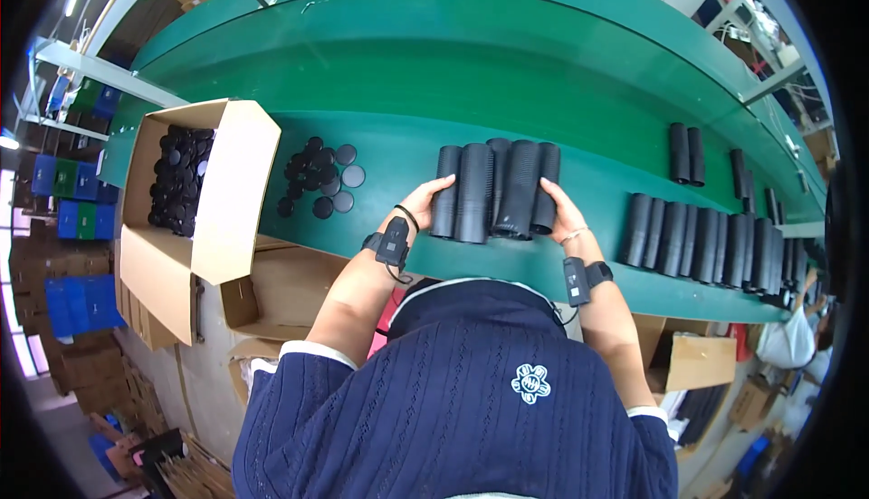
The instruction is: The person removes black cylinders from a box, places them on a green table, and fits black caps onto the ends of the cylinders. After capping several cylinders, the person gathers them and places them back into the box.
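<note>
Several black ribbed plastic tubes point(475, 193) stand or lie side by side at the front of the green table, tops pointing away from me. My left hand point(429, 202) presses on the leftmost tube with its thumb along the side. On the opposite side, my right hand point(565, 213) presses against the rightmost tube, so the bunch is squeezed between both palms. The fingers beneath are partly hidden. To the left lies a loose pile of round black caps point(312, 173). A long row of similar black tubes point(674, 236) stretches away to the right.
An open cardboard box point(246, 187) full of black caps point(184, 182) sits at the table's left end. Two more tubes point(687, 155) are farther back on the green table point(380, 223). Metal posts point(113, 73) rise at the sides. More cardboard boxes point(281, 291) are below the front edge.
</note>
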`<move>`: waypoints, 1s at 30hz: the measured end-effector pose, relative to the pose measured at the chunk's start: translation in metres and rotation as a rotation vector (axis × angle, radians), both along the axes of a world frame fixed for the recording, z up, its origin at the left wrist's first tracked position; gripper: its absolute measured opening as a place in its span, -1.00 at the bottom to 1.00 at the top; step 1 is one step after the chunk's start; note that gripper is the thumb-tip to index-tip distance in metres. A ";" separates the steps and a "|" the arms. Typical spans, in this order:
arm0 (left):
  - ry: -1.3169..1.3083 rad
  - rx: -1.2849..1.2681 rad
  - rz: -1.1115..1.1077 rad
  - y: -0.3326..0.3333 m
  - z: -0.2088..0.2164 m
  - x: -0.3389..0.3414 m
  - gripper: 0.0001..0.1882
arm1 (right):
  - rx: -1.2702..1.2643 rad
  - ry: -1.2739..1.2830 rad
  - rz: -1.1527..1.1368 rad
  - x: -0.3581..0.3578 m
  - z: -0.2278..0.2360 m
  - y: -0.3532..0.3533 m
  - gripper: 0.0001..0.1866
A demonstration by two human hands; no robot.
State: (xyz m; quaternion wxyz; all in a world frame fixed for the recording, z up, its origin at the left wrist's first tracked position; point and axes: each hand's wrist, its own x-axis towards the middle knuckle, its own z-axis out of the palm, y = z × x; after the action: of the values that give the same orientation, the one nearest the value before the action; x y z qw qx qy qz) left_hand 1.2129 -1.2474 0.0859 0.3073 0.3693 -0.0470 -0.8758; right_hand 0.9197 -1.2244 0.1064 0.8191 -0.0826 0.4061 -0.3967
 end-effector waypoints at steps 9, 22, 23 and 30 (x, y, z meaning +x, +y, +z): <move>-0.285 -0.250 -0.050 -0.011 -0.014 0.039 -0.22 | -0.007 0.399 -0.029 -0.001 -0.016 0.013 -0.37; -0.694 -0.561 0.077 -0.014 -0.005 0.056 -0.30 | -0.306 0.974 0.181 -0.024 -0.058 0.017 -0.17; -0.667 -0.607 0.118 -0.014 -0.002 0.059 -0.34 | -0.282 1.032 0.188 -0.026 -0.061 0.016 -0.23; -0.649 -0.790 0.102 0.009 0.023 0.082 -0.15 | -0.318 1.111 0.161 -0.030 -0.069 0.008 -0.37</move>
State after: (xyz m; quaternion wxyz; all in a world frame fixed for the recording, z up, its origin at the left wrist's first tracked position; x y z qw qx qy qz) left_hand 1.2947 -1.2389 0.1092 0.4353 0.4798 -0.4491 -0.6153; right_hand 0.8894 -1.2166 0.0376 0.4882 -0.4306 0.7029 -0.2866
